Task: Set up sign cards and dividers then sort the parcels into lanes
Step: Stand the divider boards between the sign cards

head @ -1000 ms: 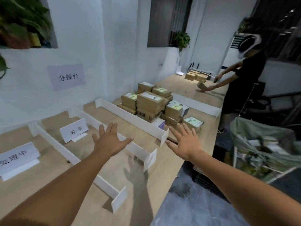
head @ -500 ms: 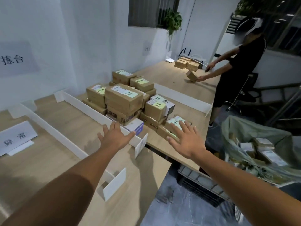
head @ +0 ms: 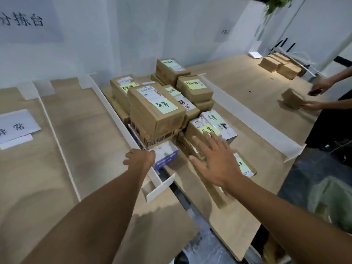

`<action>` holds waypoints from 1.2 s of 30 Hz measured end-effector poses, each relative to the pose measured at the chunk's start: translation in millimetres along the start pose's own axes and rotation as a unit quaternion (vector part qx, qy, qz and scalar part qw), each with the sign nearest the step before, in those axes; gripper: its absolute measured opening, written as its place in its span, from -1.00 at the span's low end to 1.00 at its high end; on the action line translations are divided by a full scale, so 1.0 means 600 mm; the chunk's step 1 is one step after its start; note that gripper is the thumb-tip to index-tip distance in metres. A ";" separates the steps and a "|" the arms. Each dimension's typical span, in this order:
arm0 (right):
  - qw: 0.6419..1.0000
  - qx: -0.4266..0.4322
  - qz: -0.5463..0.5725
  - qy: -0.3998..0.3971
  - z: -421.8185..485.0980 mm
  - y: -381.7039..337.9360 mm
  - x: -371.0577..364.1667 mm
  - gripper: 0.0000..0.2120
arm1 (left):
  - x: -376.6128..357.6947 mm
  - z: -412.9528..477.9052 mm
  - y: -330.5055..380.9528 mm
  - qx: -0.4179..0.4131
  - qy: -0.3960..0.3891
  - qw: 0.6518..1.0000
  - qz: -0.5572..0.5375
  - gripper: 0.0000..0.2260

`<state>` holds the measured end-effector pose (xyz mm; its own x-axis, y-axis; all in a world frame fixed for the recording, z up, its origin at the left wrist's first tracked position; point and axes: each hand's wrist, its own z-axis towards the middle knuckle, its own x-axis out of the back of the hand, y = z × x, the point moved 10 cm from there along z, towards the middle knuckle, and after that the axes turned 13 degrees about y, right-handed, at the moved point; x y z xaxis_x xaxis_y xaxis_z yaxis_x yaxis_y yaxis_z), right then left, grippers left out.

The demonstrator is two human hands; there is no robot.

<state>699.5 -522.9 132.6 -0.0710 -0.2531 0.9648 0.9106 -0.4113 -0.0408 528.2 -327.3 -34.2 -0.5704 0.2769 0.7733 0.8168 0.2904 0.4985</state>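
A stack of brown parcels (head: 156,109) with green sticky notes stands on the wooden table (head: 91,130), right of a long white divider (head: 112,109). A small white and blue box (head: 165,158) lies at the stack's near corner. My left hand (head: 140,159) reaches over the divider and curls onto that box's left end, fingertips hidden. My right hand (head: 215,162) is open, fingers spread, hovering over flat brown parcels (head: 244,165) and touching a taller parcel (head: 200,131). A white sign card (head: 17,125) stands in the lane at far left.
A thin divider (head: 57,138) bounds the left lane and another white divider (head: 257,121) lies right of the stack. A second person's hands hold a brown parcel (head: 293,100) at right. More parcels (head: 280,65) sit far back. A green sack (head: 331,204) stands lower right.
I have stepped right and closer to the stack. My left hand went from open to curled on the white and blue box. My right hand moved forward over the flat parcels.
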 end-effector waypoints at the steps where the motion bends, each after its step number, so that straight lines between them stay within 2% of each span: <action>1: 1.000 0.019 0.008 0.002 0.018 0.004 -0.014 -0.31 | -0.015 0.006 0.001 0.011 0.004 1.000 0.001 -0.36; 4: 0.996 0.078 0.032 0.012 0.059 0.012 -0.044 -0.28 | -0.051 0.013 -0.010 0.072 0.033 0.997 -0.022 -0.28; 6: 0.993 0.111 0.037 0.008 0.082 0.022 -0.060 -0.28 | -0.070 0.016 -0.015 0.111 0.044 0.991 -0.056 -0.33; 9: 0.989 0.137 0.060 -0.006 0.112 0.050 -0.085 -0.28 | -0.095 0.033 -0.009 0.091 0.019 0.993 -0.067 -0.64; 11: 0.987 0.133 0.085 -0.012 0.123 0.073 -0.102 -0.27 | -0.093 0.038 -0.013 0.079 0.039 0.995 -0.049 -0.81; 14: 0.985 0.149 0.080 -0.028 0.127 0.088 -0.121 -0.24 | -0.071 0.022 -0.016 0.089 0.096 0.990 -0.045 -0.84; 17: 0.971 0.203 0.126 -0.003 0.128 0.063 -0.093 -0.30 | -0.036 -0.003 -0.015 0.078 0.130 0.987 -0.045 -0.82; 23: 0.947 0.258 0.182 0.061 0.145 -0.058 0.011 -0.34 | 0.113 -0.055 -0.039 0.052 0.184 0.981 -0.012 -0.68; 28: 0.935 0.288 0.191 0.078 0.142 -0.195 0.081 -0.33 | 0.268 -0.104 -0.093 0.035 0.241 0.970 0.007 -0.72; 32: 0.929 0.322 0.163 0.084 0.107 -0.323 0.118 -0.30 | 0.400 -0.155 -0.190 0.022 0.292 0.956 0.004 -0.75; 36: 0.921 0.334 0.174 0.097 0.037 -0.482 0.171 -0.25 | 0.534 -0.224 -0.349 0.022 0.350 0.936 0.010 -0.77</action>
<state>437.9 -410.7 249.2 0.2595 -0.4463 0.8564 0.9351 0.3376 -0.1074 185.9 -422.4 161.9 -0.3465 -0.3820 0.8567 0.8134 0.3326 0.4773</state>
